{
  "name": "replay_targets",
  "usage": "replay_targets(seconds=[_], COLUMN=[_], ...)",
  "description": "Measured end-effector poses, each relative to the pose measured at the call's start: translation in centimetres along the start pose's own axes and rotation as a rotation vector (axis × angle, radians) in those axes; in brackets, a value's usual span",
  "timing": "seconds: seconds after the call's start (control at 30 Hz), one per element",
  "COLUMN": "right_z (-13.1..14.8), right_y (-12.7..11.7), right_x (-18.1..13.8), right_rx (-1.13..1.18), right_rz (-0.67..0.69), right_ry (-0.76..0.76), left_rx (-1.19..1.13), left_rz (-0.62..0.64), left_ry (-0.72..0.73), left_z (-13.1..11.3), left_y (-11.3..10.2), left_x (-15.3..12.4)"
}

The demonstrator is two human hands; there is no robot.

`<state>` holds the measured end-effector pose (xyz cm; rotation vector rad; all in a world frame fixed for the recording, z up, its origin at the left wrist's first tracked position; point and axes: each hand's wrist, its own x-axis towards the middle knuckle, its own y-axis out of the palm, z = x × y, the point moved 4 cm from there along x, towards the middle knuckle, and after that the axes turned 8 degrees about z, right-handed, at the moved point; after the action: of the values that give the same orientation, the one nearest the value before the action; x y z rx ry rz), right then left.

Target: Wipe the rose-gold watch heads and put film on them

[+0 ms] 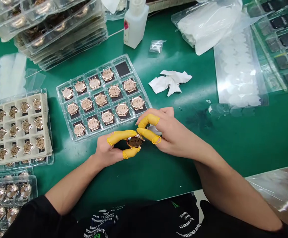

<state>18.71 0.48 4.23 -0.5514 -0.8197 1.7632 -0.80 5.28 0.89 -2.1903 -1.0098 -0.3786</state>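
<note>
A rose-gold watch case (135,141) with a dark round face is held just above the green mat, pinched between both hands. My left hand (111,147) grips it with thumb and forefinger, both in yellow finger cots. My right hand (167,132) pinches its right side with cotted fingers; something small and white shows under its fingers. Just behind the hands lies a clear compartment tray (149,99) filled with several similar watch cases; its far right cell is empty.
A white tray (43,125) of watch cases sits at the left, with another clear tray (33,185) below it. Stacked trays (59,36), a white bottle (135,23), a crumpled wipe (170,81) and bags of white round pads (235,66) lie behind.
</note>
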Motion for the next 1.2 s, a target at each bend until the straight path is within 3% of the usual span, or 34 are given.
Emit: replay_targets(seconds=[0.13,0.3,0.5,0.57,0.67,0.73,0.87,1.03,1.2], right_z=[-0.2,-0.2,-0.5,-0.3,0.2,0.5,0.4,-0.2,-0.1], right_y=[1.7,3.3,3.7,2.8,1.3,1.2,2.6,3.7,3.7], right_x=[0.0,0.1,0.3,0.0,-0.3,-0.2,0.0,0.0,0.0], right_rx=[-0.211,-0.336,-0.225,-0.163,0.023,0.219,0.442,0.492,0.431], right_rz=[-0.129,-0.325,-0.399,-0.441,-0.499,-0.431,-0.261,-0.173,-0.173], right_ry=[0.038,0.068,0.265,0.321,0.331,0.301,0.333,0.401,0.364], left_rx=[-0.176,-0.197,-0.222,-0.248,-0.376,-0.443,-0.463,-0.477,-0.494], left_rz=[0.021,0.047,0.062,0.064,0.060,0.063,0.077,0.063,0.067], left_ry=[-0.192,-0.151,-0.115,-0.193,-0.466,-0.597,-0.659,-0.678,-0.671], left_z=[0.9,0.5,0.0,0.2,1.2,1.7,2.0,2.1,2.1], left_y=[0.2,0.3,0.2,0.3,0.6,0.7,0.8,0.8,0.9], left_x=[-0.4,0.0,0.2,0.1,-0.1,-0.2,-0.2,-0.4,-0.3])
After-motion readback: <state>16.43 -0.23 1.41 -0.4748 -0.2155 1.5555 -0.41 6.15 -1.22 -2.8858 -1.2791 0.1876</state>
